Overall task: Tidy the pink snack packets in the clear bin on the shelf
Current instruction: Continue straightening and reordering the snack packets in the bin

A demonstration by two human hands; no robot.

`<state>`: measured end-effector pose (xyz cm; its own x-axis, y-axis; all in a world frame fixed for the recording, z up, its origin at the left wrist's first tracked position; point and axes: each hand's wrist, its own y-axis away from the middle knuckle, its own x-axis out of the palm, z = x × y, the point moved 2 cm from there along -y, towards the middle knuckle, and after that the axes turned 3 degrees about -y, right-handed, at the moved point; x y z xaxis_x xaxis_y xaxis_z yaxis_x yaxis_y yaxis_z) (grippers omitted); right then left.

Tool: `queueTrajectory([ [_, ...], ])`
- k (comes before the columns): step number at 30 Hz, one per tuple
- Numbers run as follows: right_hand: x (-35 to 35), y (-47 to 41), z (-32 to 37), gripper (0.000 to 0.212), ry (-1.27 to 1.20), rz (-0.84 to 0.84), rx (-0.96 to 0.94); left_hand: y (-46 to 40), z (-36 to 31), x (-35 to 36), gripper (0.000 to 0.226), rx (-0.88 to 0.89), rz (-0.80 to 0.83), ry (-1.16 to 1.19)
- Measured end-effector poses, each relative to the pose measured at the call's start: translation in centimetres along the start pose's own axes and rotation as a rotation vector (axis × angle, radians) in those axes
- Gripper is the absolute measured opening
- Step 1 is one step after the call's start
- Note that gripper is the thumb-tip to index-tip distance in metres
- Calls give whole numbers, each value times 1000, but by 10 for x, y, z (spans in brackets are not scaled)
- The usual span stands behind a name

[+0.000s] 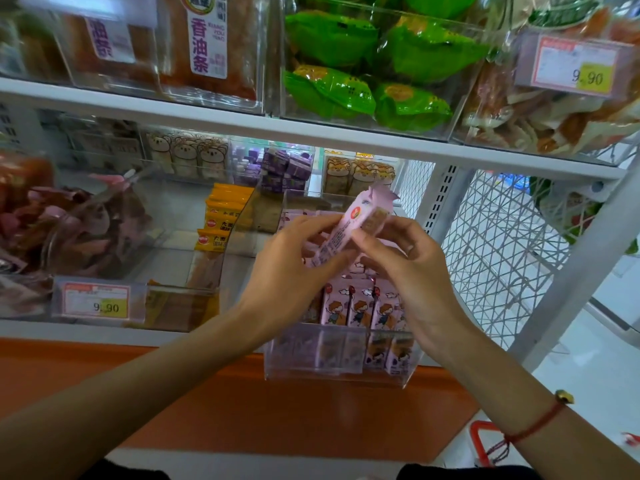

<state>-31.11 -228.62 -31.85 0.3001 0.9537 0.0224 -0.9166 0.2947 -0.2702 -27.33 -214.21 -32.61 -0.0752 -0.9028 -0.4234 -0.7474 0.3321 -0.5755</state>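
A clear bin (337, 370) sticks out over the front edge of the lower shelf. Inside it several pink snack packets (360, 308) with a cartoon child stand upright in a row. Above the bin both hands hold one more pink packet (349, 228), tilted with its crimped end up and to the right. My left hand (294, 265) grips the packet's lower part from the left. My right hand (412, 268) pinches its upper part with thumb and fingers. More pink packets lie further back in the bin, partly hidden by my hands.
A bin of yellow packets (221, 216) stands to the left, with a 9.90 price tag (98, 301) beside it. Green packets (367, 67) fill a bin on the shelf above. A white wire mesh panel (498, 251) closes the right side. An orange ledge (207, 393) runs below.
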Motion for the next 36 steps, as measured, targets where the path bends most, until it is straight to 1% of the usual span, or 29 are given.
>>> queueTrajectory([
  [3, -4, -3, 1, 32, -40, 12, 31, -5, -5, -1, 23, -65, 145, 170],
  [5, -7, -4, 1, 30, -63, 1, 73, -5, -7, 2, 12, -205, 229, 322],
  [6, -8, -4, 0, 33, -52, -4, 100, -4, -8, 4, 15, -289, 261, 376],
  [8, -9, -5, -2, 41, -27, -11, 145, -3, -5, 6, 27, -408, 332, 411],
  [10, -8, -5, -3, 43, -31, -14, 159, -2, -6, 7, 30, -449, 351, 417],
  [12, -8, -4, -2, 42, -49, -2, 151, -3, -5, 6, 25, -419, 320, 418],
  [14, -8, -4, -1, 46, -49, 47, 111, -5, -6, 2, 13, -318, 287, 405],
  [15, -9, -4, 0, 50, -37, 82, 78, -6, -5, -1, 14, -248, 273, 361],
  [16, -9, -4, 2, 52, -27, 119, 39, -7, -4, -4, 21, -179, 249, 292],
  [18, -9, -3, 5, 48, -29, 185, -46, -8, -3, -9, 32, -72, 196, 173],
  [20, -10, -2, 4, 45, -30, 212, -97, -8, -3, -10, 37, -11, 165, 144],
  [22, -10, -2, 2, 45, -10, 216, -117, -6, -4, -9, 38, 9, 156, 130],
  [25, -9, -1, 1, 50, 30, 228, -148, -6, -4, -5, 37, -5, 152, 124],
  [28, -5, 2, -1, 71, 184, 225, -191, -8, -2, -5, 34, -102, 75, 198],
  [29, -3, 3, -1, 74, 231, 212, -204, -9, -2, -5, 33, -141, 36, 237],
  [30, -1, 4, -2, 73, 243, 191, -211, -9, -3, -5, 37, -177, 5, 283],
  [31, 0, 4, -2, 67, 229, 167, -216, -9, -3, -5, 43, -209, -16, 324],
  [33, 1, 5, 0, 49, 198, 135, -228, -9, -2, -5, 53, -258, -26, 377],
  [35, 1, 4, 2, 37, 147, 153, -202, -9, 0, -7, 60, -294, -21, 394],
  [36, 1, 4, 2, 33, 95, 173, -158, -10, 2, -9, 65, -323, -23, 422],
])
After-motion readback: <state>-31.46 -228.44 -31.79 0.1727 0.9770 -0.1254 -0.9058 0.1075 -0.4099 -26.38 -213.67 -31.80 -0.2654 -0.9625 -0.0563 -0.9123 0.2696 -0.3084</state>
